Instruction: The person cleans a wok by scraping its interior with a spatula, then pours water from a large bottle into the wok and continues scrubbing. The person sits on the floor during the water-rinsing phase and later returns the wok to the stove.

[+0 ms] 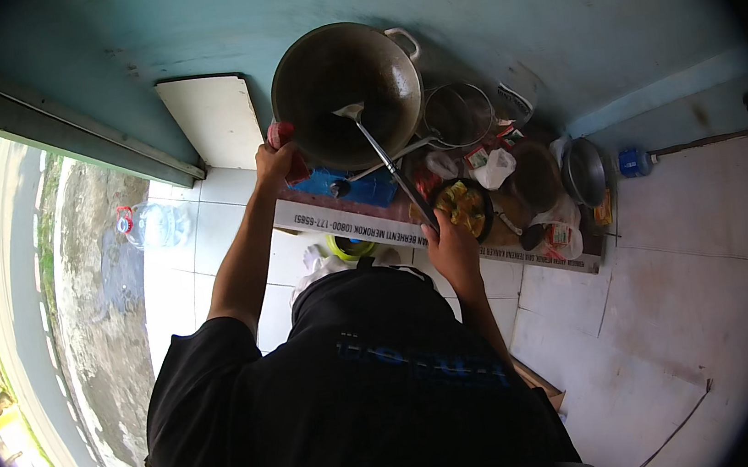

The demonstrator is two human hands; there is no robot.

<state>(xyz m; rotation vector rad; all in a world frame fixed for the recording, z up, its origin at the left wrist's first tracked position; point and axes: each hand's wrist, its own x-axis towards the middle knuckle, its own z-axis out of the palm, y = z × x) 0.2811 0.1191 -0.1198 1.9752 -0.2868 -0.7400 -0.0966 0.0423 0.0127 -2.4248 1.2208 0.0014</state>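
A large dark wok (342,71) sits over a blue gas stove (372,189) with a black knob. My left hand (273,164) grips the wok's left side through a folded red cloth (280,135). In my right hand (453,248) is the dark handle of a metal spatula (374,142), whose blade rests inside the wok. The wok's bottom looks dark, and I make out no food in it. Just beside my right hand lies a dark dish of yellow and green cooked food (464,202).
A wire-rimmed strainer (460,113) stands right of the wok. Further right are plastic bags (497,169), a brown bowl (535,177) and a metal pan (583,174). A white board (212,120) leans on the wall. A large water bottle (162,223) stands by the doorway at left.
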